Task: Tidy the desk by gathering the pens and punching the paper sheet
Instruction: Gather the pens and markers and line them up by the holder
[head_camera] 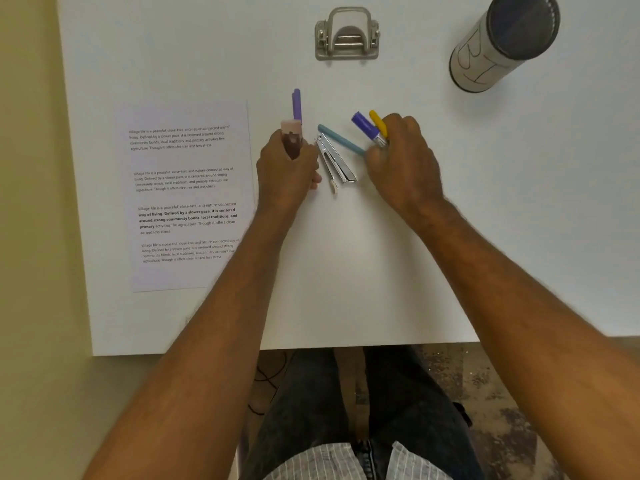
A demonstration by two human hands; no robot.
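Observation:
My left hand (287, 168) grips a dark red marker with a pale pink cap (291, 135) and a light purple pen (296, 105), both pointing away from me. My right hand (401, 157) holds a purple marker (364, 124) and a yellow pen (378, 123), and its fingers touch the near end of a teal pen (341, 139) lying on the desk. A printed paper sheet (187, 195) lies flat at the left. The grey hole punch (347, 36) stands at the far middle of the desk.
A silver stapler (336, 161) lies between my hands. A cylindrical holder (502, 43) with a dark rim stands at the far right. The white desk (363, 271) ends at its front edge near my lap; a yellowish floor lies left.

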